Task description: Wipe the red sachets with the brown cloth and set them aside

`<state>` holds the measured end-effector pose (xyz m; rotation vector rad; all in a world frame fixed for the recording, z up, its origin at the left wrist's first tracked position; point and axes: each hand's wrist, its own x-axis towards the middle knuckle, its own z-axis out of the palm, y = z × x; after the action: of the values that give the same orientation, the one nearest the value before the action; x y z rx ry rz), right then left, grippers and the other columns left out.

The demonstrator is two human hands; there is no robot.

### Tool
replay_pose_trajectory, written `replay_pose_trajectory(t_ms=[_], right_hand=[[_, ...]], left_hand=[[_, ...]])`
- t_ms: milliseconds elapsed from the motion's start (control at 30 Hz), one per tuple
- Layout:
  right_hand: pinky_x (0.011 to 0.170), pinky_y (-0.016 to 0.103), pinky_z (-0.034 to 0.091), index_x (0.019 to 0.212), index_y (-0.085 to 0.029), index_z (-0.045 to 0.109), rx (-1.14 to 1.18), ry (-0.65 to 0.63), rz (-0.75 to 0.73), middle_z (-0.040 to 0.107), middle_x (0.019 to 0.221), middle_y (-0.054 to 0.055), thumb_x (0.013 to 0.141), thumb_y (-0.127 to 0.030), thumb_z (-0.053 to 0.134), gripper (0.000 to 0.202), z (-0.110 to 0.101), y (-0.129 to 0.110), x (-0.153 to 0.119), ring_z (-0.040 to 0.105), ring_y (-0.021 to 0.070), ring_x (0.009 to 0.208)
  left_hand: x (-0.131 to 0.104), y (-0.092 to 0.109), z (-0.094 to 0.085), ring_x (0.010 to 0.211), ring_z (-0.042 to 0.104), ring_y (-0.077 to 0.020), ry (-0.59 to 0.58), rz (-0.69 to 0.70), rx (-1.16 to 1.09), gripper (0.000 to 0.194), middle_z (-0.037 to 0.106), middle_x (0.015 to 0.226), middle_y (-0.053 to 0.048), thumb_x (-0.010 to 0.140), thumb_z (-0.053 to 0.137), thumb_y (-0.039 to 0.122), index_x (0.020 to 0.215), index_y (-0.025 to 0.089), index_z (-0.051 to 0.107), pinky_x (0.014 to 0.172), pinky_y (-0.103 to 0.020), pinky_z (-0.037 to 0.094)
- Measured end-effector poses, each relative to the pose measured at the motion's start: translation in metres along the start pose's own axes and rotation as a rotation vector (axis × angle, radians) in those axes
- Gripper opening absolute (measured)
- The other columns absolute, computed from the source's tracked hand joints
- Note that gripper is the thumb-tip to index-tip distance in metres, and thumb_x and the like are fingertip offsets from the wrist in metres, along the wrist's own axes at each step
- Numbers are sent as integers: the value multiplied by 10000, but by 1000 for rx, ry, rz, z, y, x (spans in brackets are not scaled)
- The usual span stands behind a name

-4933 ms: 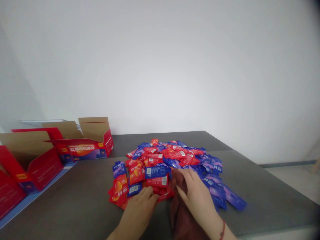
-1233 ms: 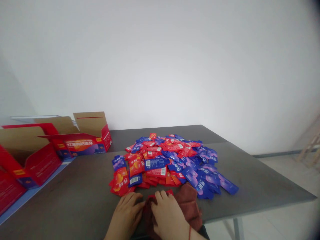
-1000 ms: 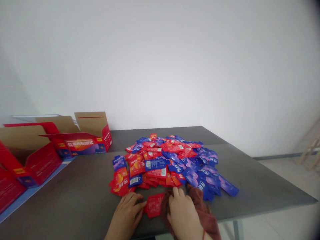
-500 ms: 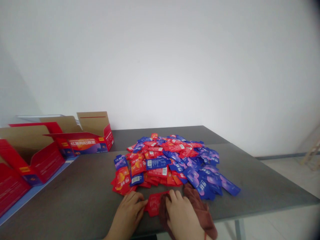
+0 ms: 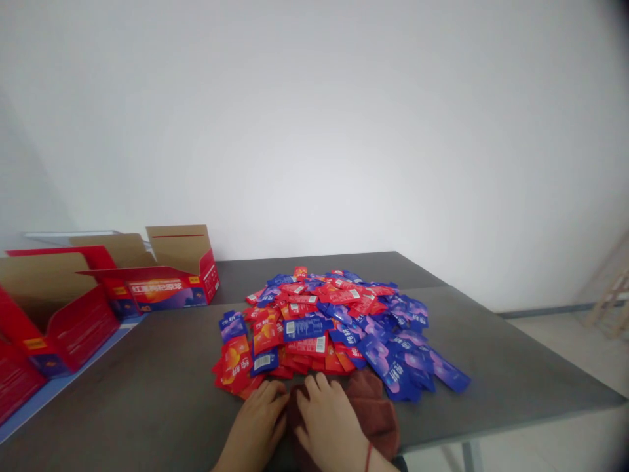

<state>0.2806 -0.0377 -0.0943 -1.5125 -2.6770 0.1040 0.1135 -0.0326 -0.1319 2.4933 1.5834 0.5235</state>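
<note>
1. Brown cloth (image 5: 376,419) lies crumpled on the dark table (image 5: 491,367), on my side of the heap of sachets (image 5: 327,328) and close to its near edge; I can't tell whether the two touch.
2. My right hand (image 5: 327,419) is on that cloth, nearer me than the middle of the heap. Its fingers are curled down and clamped on the fabric, with a fold spilling out to the right. A red cord (image 5: 368,455) rings the wrist.
3. My left hand (image 5: 258,419) rests nearer me than the heap's left part, just beside the cloth. The fingers lie bent and close together (whether they pinch anything I can't tell, as the tips are partly hidden).
4. The heap itself is mostly red and orange at its left and middle, blue and violet at its right. One blue-violet sachet (image 5: 448,372) pokes out at the heap's near right corner.
5. Left of the heap stand red boxes with raised flaps and brown cardboard insides; the printed box (image 5: 170,293) is nearest to it.
6. Beyond the heap rises a white wall (image 5: 314,144). Well to its right is a blurred wooden frame (image 5: 609,303).
</note>
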Motion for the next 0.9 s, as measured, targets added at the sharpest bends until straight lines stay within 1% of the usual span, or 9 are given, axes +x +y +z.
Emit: replay_pose_trajectory(t_ms=[167,267,333,433,533,633,733,800,900], right_hand=[[886,460,469,1093,-188,700,1,18,112,615,1210,141,884,-253,592,244,-6,33,-11,536,315,1135],[874,459,473,1137,-162,687,-49,47,189,617,1222,165,907,-187,537,276,-7,36,-6,541,325,1142],[872,471,474,1188,-156,659,-66,54,172,635,1179,165,925,-147,487,314,-5,28,3,550,322,1127],[871,487,476,1161,-172,657,-52,48,103,654,1116,129,934,-116,454,310,0,13,14,564,309,1086],[877,484,475,1150,-198,659,-38,50,13,640,1152,103,938,-136,474,288,5,12,16,555,299,1088],[889,461,469,1133,-244,670,-20,27,-53,625,1188,81,947,-174,496,264,4,25,10,540,291,1118],[905,434,458,1078,-270,695,11,14,-31,630,1173,61,942,-183,512,245,-6,40,4,530,285,1139],[929,429,448,1087,-269,694,40,63,30,626,1190,58,917,-159,536,257,-17,46,2,525,279,1144],[970,440,430,1162,-247,664,72,147,106,602,1254,68,872,-134,574,324,-31,48,0,515,278,1154]], left_hand=[[-1,-10,3,936,661,-221,70,87,6,248,685,1024,-57,892,570,153,1083,235,706,874,-366,546],[-3,-12,8,962,671,-224,146,119,15,293,697,1054,-60,883,556,144,1130,242,682,872,-357,564],[-5,-14,13,1050,655,-236,184,168,10,457,688,1154,-71,830,545,94,1255,253,605,920,-368,555],[-9,-19,19,1165,609,-260,182,233,-26,853,629,1301,-99,636,556,31,1445,245,392,1002,-406,515],[-12,-22,22,1155,617,-258,168,236,-56,975,624,1307,-107,576,548,34,1491,247,291,999,-399,517],[-9,-23,18,1070,657,-232,155,248,-79,893,670,1215,-92,614,538,29,1462,242,354,945,-351,542],[0,-18,10,925,695,-208,119,235,-143,651,719,1054,-65,702,506,40,1324,230,529,833,-303,568],[7,-12,3,788,705,-175,74,149,-258,434,735,901,-35,818,435,62,1181,219,614,731,-254,565],[13,-4,-5,679,695,-142,20,17,-428,328,723,769,-5,904,349,81,1016,201,633,645,-202,542]])
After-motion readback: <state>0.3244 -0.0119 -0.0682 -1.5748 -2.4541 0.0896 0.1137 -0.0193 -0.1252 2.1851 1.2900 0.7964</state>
